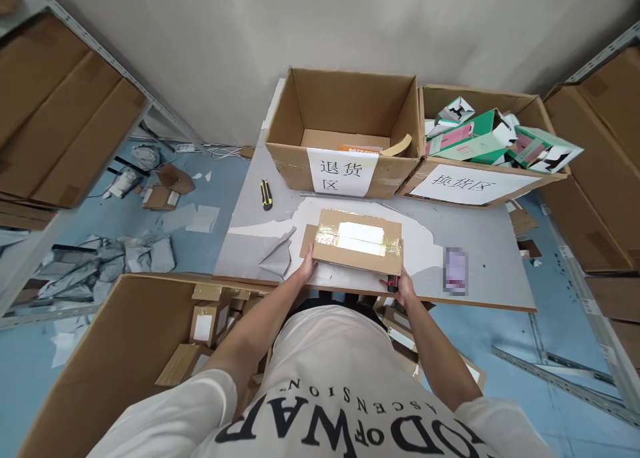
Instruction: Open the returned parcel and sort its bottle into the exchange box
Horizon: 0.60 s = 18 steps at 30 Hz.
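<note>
A taped cardboard box with a white label is in front of me at the table's near edge, and a flap stands out from its left end. My left hand grips the box at its near left corner. At the near right corner is my right hand, closed around a red and black box cutter and touching the box. Whether the cutter's blade is out cannot be seen. Another box cutter, yellow and black, lies on the table further left.
Two large cartons stand at the back: the left carton holds a few items, the right carton several green boxes. A blurred purple item lies on the table at right. Below left, a big carton holds small parcels. Shelves flank both sides.
</note>
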Each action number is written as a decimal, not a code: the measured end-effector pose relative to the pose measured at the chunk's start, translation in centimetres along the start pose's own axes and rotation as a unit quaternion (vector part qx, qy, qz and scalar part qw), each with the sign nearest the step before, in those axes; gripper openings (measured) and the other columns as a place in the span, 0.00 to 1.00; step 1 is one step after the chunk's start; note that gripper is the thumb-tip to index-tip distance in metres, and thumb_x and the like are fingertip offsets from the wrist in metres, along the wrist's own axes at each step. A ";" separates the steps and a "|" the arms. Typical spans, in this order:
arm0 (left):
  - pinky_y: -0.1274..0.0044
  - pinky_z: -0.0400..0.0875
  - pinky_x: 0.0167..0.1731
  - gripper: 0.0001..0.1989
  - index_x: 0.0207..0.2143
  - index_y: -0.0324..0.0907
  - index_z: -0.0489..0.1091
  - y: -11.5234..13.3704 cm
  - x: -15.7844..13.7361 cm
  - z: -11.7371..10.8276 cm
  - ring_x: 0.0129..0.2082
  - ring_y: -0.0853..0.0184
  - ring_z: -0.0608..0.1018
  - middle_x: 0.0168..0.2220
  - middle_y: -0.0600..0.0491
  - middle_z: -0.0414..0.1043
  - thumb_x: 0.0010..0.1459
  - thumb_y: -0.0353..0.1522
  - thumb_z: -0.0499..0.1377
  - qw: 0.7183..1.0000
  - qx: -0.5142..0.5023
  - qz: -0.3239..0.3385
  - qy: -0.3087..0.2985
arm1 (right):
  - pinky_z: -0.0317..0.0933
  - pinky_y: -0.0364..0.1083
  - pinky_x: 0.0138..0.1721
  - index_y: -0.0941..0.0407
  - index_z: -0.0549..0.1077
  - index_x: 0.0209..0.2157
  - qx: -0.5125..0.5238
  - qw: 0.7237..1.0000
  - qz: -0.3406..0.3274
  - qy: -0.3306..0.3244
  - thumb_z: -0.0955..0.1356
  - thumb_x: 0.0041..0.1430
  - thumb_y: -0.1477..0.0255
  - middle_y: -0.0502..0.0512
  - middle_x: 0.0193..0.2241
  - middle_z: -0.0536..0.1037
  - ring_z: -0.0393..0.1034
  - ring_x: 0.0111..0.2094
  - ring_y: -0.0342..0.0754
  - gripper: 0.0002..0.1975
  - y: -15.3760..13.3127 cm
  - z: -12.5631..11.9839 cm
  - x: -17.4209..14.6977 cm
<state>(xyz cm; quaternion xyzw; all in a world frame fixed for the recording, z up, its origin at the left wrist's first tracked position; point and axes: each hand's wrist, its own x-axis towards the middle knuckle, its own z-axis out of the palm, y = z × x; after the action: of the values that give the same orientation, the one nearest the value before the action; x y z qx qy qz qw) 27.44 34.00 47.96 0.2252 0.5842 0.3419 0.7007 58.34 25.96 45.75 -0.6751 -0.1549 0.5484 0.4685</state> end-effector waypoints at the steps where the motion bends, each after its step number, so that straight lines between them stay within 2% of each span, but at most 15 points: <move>1: 0.63 0.45 0.66 0.33 0.64 0.56 0.55 -0.1 0.1 -0.2 0.69 0.62 0.51 0.68 0.57 0.53 0.61 0.56 0.41 1.000 0.013 0.000 0.003 | 0.72 0.48 0.34 0.52 0.70 0.37 -0.036 0.999 -0.022 0.031 0.64 0.53 0.54 0.50 0.35 0.78 0.73 0.34 0.46 0.17 0.1 0.0 0.1; 5: 0.61 0.46 0.65 0.32 0.61 0.55 0.60 -0.2 0.1 -0.7 0.69 0.61 0.52 0.66 0.54 0.57 0.59 0.56 0.44 0.998 0.063 0.007 -0.001 | 0.69 0.50 0.39 0.55 0.70 0.40 -0.142 0.971 -0.068 0.179 0.61 0.55 0.53 0.54 0.32 0.77 0.72 0.36 0.49 0.22 -0.4 -1.7 1.3; 7: 0.59 0.46 0.65 0.31 0.59 0.55 0.63 -0.1 -0.2 -0.7 0.69 0.61 0.53 0.64 0.53 0.61 0.58 0.56 0.46 0.997 0.070 0.012 -0.007 | 0.65 0.55 0.48 0.58 0.70 0.43 -0.173 0.954 -0.063 0.235 0.60 0.56 0.56 0.59 0.36 0.77 0.71 0.42 0.54 0.22 -1.1 -3.4 2.0; 9: 0.59 0.48 0.64 0.30 0.57 0.55 0.65 0.3 -0.5 -0.6 0.68 0.60 0.56 0.63 0.51 0.63 0.57 0.56 0.47 0.997 0.072 0.012 -0.002 | 0.55 0.61 0.56 0.61 0.71 0.45 -0.209 0.936 -0.053 0.277 0.61 0.55 0.61 0.66 0.42 0.75 0.67 0.50 0.60 0.22 -1.7 -5.3 2.6; 12: 0.59 0.51 0.63 0.31 0.58 0.54 0.65 1.1 -1.1 -0.2 0.66 0.59 0.59 0.62 0.51 0.63 0.57 0.56 0.48 0.996 0.083 -0.001 0.015 | 0.45 0.65 0.60 0.62 0.72 0.49 -0.241 0.925 -0.032 0.291 0.64 0.51 0.66 0.71 0.50 0.72 0.60 0.57 0.65 0.25 -2.0 -7.4 3.2; 14: 0.58 0.53 0.62 0.31 0.59 0.54 0.64 1.6 -1.4 0.0 0.65 0.58 0.61 0.62 0.51 0.63 0.58 0.55 0.46 0.995 0.097 -0.011 0.023 | 0.42 0.65 0.61 0.61 0.71 0.53 -0.262 0.916 -0.044 0.300 0.65 0.50 0.67 0.71 0.55 0.68 0.55 0.61 0.66 0.28 -1.9 -7.4 3.3; 16: 0.57 0.54 0.62 0.30 0.59 0.54 0.63 1.9 -1.5 0.1 0.65 0.58 0.62 0.62 0.52 0.64 0.59 0.54 0.45 0.994 0.103 -0.015 0.028 | 0.40 0.65 0.63 0.62 0.69 0.55 -0.288 0.904 -0.112 0.295 0.65 0.51 0.65 0.72 0.60 0.63 0.50 0.63 0.65 0.30 -1.9 -6.2 3.0; 18: 0.56 0.54 0.62 0.29 0.59 0.54 0.63 2.0 -1.4 0.3 0.64 0.58 0.64 0.60 0.52 0.66 0.60 0.53 0.46 0.995 0.099 -0.010 0.028 | 0.43 0.62 0.63 0.64 0.70 0.55 -0.279 0.911 -0.192 0.234 0.63 0.54 0.61 0.70 0.60 0.64 0.52 0.63 0.61 0.30 -2.0 -4.0 2.5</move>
<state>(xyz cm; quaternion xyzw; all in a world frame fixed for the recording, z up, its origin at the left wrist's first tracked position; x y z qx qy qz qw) 27.18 34.38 50.39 0.2782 0.6368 0.2817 0.6617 63.37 26.93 45.77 -0.8446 -0.3142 0.2092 0.3798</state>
